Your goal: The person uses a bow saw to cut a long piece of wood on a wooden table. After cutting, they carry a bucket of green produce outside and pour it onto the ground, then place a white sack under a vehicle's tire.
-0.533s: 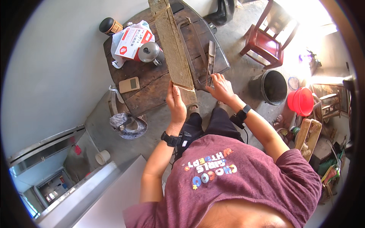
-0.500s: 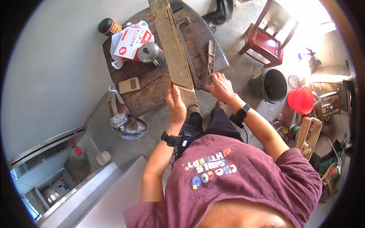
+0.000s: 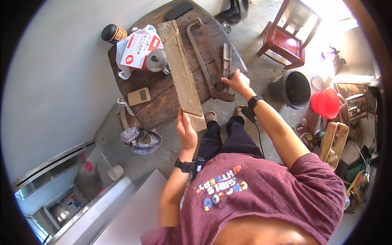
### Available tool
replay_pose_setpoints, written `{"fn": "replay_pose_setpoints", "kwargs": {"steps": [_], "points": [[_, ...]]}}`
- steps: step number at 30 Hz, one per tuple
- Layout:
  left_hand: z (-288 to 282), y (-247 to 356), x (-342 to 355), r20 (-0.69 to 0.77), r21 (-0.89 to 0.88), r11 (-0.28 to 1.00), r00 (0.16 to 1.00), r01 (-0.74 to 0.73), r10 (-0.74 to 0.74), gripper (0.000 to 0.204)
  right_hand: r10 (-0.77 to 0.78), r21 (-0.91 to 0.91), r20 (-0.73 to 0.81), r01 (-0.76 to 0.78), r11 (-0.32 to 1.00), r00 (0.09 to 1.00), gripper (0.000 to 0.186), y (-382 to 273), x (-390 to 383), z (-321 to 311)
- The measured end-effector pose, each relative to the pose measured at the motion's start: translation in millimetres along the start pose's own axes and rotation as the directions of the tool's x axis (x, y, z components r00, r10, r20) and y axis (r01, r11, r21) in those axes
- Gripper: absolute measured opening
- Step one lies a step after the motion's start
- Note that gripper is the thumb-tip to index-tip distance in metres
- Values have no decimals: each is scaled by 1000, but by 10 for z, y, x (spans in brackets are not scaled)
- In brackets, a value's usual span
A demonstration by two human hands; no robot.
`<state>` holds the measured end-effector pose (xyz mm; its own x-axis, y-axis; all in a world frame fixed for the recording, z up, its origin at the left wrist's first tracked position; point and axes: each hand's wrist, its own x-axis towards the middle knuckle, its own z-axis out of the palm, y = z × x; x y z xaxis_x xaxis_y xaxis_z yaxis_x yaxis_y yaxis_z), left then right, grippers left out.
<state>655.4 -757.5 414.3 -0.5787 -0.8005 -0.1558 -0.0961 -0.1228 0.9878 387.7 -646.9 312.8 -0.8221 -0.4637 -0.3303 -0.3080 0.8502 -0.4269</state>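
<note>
Since the earlier frame, the plank (image 3: 185, 77) has come toward the person, baring its far end and the whole phone (image 3: 179, 11) by the table's far edge; the right hand (image 3: 239, 83) has shifted off the saw (image 3: 198, 49) handle toward a narrow metal tool (image 3: 226, 55).

Dark boards make up the table (image 3: 163, 105), its far side rounded, its left side near a pale wall (image 3: 53, 81). Grey floor (image 3: 167, 143) runs around it; a red-brown chair (image 3: 283, 38) stands beyond the right edge. The left hand (image 3: 186, 132) holds the plank's near end, fingers under its side and thumb on top, just past the table's near edge. A pale cut line crosses that end. The right thumb and forefinger are at the tool's near end, but whether they grip it I cannot tell. The saw lies between plank and tool, its handle jutting past the near edge.

Toward the left edge stand a black-lidded jar (image 3: 114, 33) and a lidded pot (image 3: 156, 60), contents hidden; a beige device (image 3: 139, 96) lies nearer. On the floor, the black bucket (image 3: 279, 90) is dark inside, with a red bucket (image 3: 320, 106) beside it.

A white box (image 3: 136, 51) on a white bag (image 3: 149, 31) bears red print and a red hexagon; the jar has a dark-and-tan label; multicoloured letters cross the maroon shirt (image 3: 261, 183).
</note>
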Motion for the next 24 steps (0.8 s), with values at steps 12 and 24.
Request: {"fn": "replay_pose_setpoints", "kwargs": {"steps": [12,24], "points": [[5,197,131,52,2,996,995,-91,91,43,20,319,-229,56,946,973,22,67,119,214],[-179,409,294,82,-11,992,988,-129,129,41,-351,866,392,-213,452,850,21,-931,-538,611]]}}
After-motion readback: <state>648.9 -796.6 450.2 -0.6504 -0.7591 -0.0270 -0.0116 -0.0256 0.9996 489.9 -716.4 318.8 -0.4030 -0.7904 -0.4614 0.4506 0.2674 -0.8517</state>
